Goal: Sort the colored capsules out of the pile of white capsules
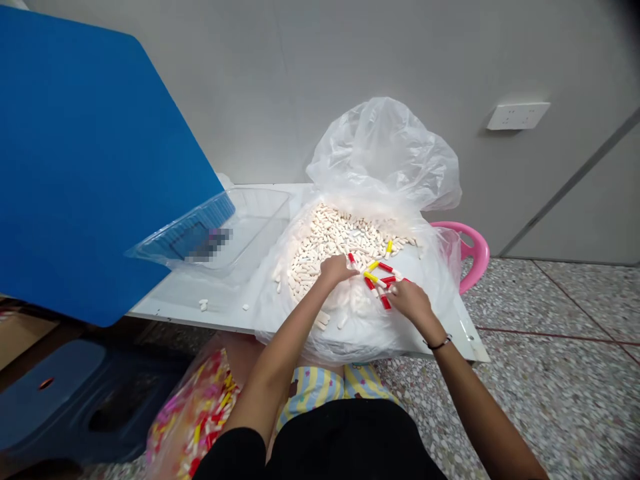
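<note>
My left hand (336,270) is closed in a pinch over a heap of small white capsule-shaped pieces (325,233). A red-and-white capsule piece (351,259) shows at its fingertips. To the right, my right hand (413,302) has its fingers curled together at the edge of a small group of red-and-white and yellow-and-white capsule pieces (371,277). What lies between its fingertips is too small to make out. Under the hands, a clear plastic bag (360,337) is spread on the white table (170,293), its puffed upper part (385,150) standing behind the heap.
A clear plastic tray (260,223) stands left of the bag, beside a large blue board (90,147). Loose white bits (203,305) lie near the front edge. Below are a bag of coloured pieces (210,413) and a dark stool (55,387). A pink handle (477,257) juts out at right.
</note>
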Tool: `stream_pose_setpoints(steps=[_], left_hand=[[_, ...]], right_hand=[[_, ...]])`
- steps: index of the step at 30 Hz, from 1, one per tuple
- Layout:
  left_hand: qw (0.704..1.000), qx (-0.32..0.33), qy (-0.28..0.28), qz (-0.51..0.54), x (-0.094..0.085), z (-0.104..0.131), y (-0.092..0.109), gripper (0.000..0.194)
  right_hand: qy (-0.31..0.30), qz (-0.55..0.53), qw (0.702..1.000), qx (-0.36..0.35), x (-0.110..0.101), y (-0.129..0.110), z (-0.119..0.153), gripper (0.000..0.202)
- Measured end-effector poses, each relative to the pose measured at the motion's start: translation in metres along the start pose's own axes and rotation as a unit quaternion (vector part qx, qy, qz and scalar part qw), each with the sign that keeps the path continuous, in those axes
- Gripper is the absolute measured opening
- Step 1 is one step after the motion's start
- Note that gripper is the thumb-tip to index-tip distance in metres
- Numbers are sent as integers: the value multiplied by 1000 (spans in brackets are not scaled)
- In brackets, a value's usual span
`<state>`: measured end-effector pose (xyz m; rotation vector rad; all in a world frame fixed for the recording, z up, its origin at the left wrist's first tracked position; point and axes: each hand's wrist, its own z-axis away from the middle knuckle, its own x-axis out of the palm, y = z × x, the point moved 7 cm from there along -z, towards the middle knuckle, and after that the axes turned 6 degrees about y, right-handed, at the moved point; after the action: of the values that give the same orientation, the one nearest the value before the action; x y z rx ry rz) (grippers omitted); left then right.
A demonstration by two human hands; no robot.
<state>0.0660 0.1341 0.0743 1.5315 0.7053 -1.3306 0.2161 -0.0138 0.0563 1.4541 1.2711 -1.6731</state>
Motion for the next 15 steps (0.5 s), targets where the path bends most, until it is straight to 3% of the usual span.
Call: stream_pose_setpoints(steps=[4,9,13,15], left_hand=[[1000,22,-9,5,17,0,13,33],[998,-18,35,53,5,0,-3,35],[992,-50,64,92,-4,-9,-13,33],[991,-60,73,99,-3,-15,-9,30]], right_hand=[[-28,7,1000,12,18,-8,10,21],[3,-47,998,36,7,3,-3,18],[75,-188,976,83,-13,14,-11,10],[72,-346,932,82,-15,13,-12,11]])
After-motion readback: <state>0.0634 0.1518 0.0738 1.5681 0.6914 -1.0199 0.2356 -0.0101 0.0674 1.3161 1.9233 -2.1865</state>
